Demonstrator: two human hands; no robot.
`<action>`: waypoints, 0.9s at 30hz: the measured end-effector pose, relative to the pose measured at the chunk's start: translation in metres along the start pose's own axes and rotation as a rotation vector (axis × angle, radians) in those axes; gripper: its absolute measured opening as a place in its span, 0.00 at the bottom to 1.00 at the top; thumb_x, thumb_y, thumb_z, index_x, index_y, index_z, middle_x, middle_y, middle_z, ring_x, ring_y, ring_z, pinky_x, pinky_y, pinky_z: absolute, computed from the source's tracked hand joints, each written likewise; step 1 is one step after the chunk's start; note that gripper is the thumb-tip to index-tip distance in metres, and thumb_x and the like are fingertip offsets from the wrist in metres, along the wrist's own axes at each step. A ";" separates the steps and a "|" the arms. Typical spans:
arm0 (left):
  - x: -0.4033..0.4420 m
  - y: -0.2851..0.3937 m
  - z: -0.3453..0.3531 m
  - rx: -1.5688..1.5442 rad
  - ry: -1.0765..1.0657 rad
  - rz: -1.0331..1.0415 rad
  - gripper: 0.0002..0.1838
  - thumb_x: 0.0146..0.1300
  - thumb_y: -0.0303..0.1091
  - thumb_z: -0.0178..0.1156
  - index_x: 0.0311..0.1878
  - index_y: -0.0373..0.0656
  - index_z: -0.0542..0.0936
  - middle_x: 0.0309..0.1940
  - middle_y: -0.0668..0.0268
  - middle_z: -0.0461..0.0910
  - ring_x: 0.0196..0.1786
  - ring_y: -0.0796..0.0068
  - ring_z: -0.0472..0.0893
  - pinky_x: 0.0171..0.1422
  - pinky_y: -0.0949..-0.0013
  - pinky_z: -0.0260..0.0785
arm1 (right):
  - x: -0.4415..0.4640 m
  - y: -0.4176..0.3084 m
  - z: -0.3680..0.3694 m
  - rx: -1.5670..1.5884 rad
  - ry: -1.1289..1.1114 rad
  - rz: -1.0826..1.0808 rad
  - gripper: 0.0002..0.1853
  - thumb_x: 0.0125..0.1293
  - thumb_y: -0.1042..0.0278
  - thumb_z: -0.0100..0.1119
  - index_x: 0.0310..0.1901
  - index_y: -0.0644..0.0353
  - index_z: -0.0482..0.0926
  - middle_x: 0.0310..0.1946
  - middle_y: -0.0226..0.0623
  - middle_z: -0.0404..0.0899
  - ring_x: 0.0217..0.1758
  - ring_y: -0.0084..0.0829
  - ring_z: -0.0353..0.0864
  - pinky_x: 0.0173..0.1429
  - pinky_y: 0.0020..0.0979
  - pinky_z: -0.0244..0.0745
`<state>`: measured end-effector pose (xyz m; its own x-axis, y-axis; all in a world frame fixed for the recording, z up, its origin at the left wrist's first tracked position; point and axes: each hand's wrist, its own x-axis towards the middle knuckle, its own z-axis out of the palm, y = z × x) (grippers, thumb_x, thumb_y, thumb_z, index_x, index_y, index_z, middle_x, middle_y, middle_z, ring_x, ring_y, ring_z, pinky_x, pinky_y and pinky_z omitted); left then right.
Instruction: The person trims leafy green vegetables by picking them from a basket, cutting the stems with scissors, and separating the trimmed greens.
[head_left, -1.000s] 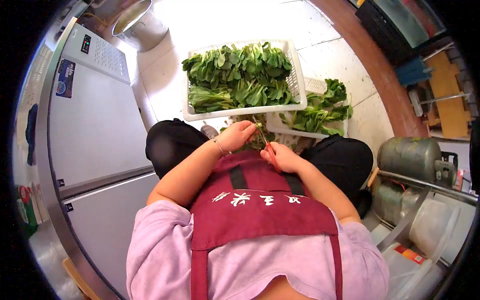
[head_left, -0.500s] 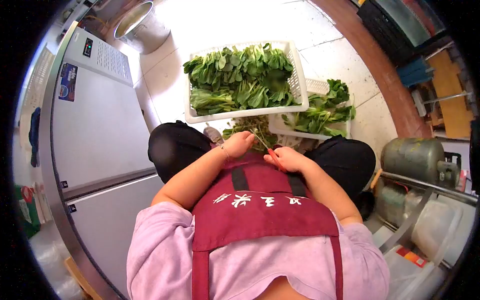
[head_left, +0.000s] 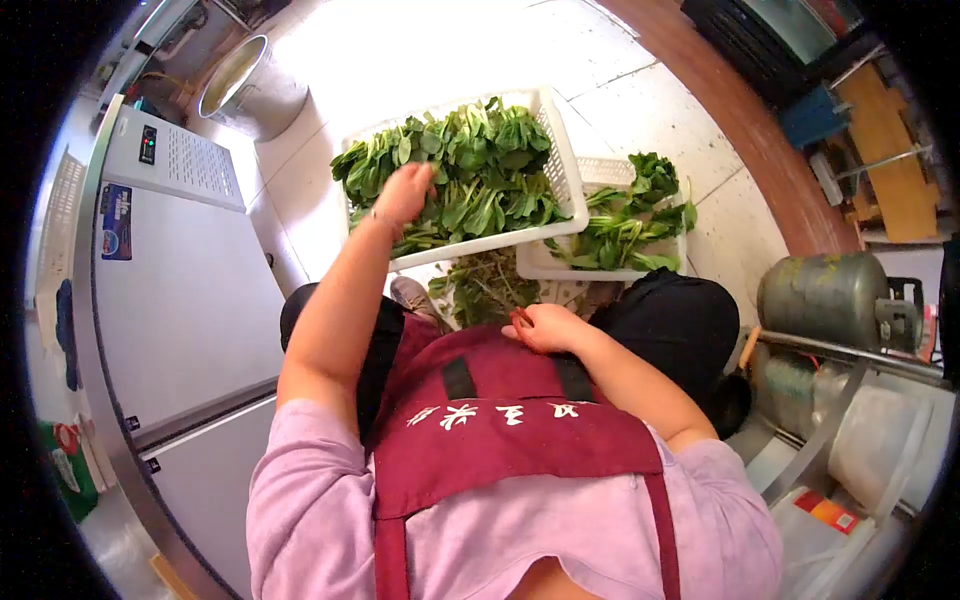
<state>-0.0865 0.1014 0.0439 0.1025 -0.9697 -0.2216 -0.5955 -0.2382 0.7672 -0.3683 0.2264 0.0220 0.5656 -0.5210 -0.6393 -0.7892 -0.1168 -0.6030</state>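
My left hand (head_left: pixel 404 193) is over the large white basket (head_left: pixel 566 170), above its leafy greens (head_left: pixel 470 140). Its fingers are curled together, and what they hold, if anything, is too small to name. My right hand (head_left: pixel 548 328), near my lap, is closed on red-handled scissors (head_left: pixel 521 327). A smaller white basket (head_left: pixel 604 172) at the right holds looser greens (head_left: pixel 625 235). Between my feet, in front of my right hand, lies a heap of leaves and stems (head_left: pixel 485 285).
A metal pot (head_left: pixel 262 95) stands on the tiled floor at the upper left. A grey-white appliance (head_left: pixel 180 290) flanks my left side. At the right are a gas cylinder (head_left: pixel 822 302) and a metal rack with plastic containers (head_left: pixel 868 445).
My left hand has moved forward and left, from beside the scissors to above the large basket. My right hand keeps the scissors near my lap. The whole view has shifted slightly.
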 end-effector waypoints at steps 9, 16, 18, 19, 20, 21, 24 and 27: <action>0.091 0.015 -0.010 0.601 0.254 0.018 0.29 0.64 0.47 0.48 0.59 0.31 0.68 0.62 0.45 0.65 0.66 0.51 0.62 0.67 0.57 0.58 | -0.003 0.006 -0.002 0.032 0.061 0.018 0.26 0.57 0.37 0.54 0.34 0.57 0.78 0.31 0.49 0.80 0.38 0.51 0.78 0.42 0.44 0.72; -0.003 0.010 0.020 0.025 0.193 0.352 0.13 0.62 0.31 0.55 0.49 0.37 0.75 0.44 0.60 0.76 0.42 0.71 0.77 0.48 0.71 0.70 | -0.059 0.000 -0.070 0.789 0.340 -0.247 0.23 0.61 0.45 0.57 0.34 0.63 0.75 0.28 0.39 0.80 0.32 0.32 0.79 0.39 0.33 0.73; -0.035 0.012 0.033 -0.006 0.126 0.295 0.10 0.63 0.30 0.54 0.45 0.37 0.76 0.37 0.62 0.77 0.38 0.74 0.77 0.45 0.72 0.69 | -0.074 0.031 -0.111 1.241 0.275 -0.182 0.23 0.70 0.51 0.36 0.36 0.63 0.76 0.19 0.32 0.73 0.25 0.24 0.76 0.28 0.27 0.73; -0.043 0.002 0.041 -0.057 0.059 0.281 0.08 0.63 0.29 0.53 0.42 0.36 0.77 0.36 0.61 0.78 0.38 0.74 0.77 0.44 0.72 0.69 | -0.082 0.047 -0.134 1.243 0.404 -0.221 0.24 0.70 0.50 0.37 0.37 0.63 0.76 0.20 0.32 0.74 0.25 0.25 0.76 0.32 0.27 0.74; -0.059 0.010 0.048 -0.023 0.009 0.252 0.08 0.63 0.29 0.53 0.41 0.36 0.76 0.34 0.61 0.78 0.37 0.73 0.77 0.44 0.71 0.69 | -0.086 0.073 -0.153 1.192 0.548 -0.286 0.24 0.70 0.49 0.38 0.37 0.63 0.76 0.22 0.33 0.76 0.26 0.24 0.77 0.36 0.26 0.74; -0.064 0.002 0.057 -0.071 -0.094 0.238 0.07 0.63 0.28 0.52 0.41 0.35 0.76 0.31 0.63 0.78 0.35 0.74 0.77 0.42 0.72 0.69 | -0.096 0.081 -0.173 0.965 0.791 -0.255 0.21 0.69 0.50 0.43 0.37 0.63 0.75 0.24 0.33 0.77 0.27 0.24 0.77 0.36 0.24 0.72; -0.089 0.020 0.084 -0.114 -0.256 0.137 0.07 0.63 0.27 0.53 0.40 0.36 0.77 0.29 0.64 0.79 0.32 0.76 0.78 0.38 0.74 0.70 | -0.097 0.153 -0.211 0.764 1.014 0.158 0.23 0.64 0.47 0.54 0.38 0.66 0.75 0.26 0.33 0.77 0.31 0.24 0.77 0.39 0.24 0.70; -0.092 0.014 0.108 0.011 -0.413 0.137 0.07 0.63 0.29 0.54 0.40 0.37 0.78 0.29 0.62 0.79 0.31 0.75 0.78 0.37 0.73 0.70 | -0.087 0.236 -0.214 0.931 1.045 0.251 0.24 0.60 0.47 0.60 0.37 0.66 0.76 0.28 0.36 0.78 0.29 0.25 0.77 0.36 0.26 0.71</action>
<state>-0.1903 0.1932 0.0095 -0.3037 -0.8891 -0.3424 -0.5904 -0.1065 0.8001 -0.6547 0.0637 0.0377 -0.3213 -0.8672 -0.3805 -0.1658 0.4471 -0.8790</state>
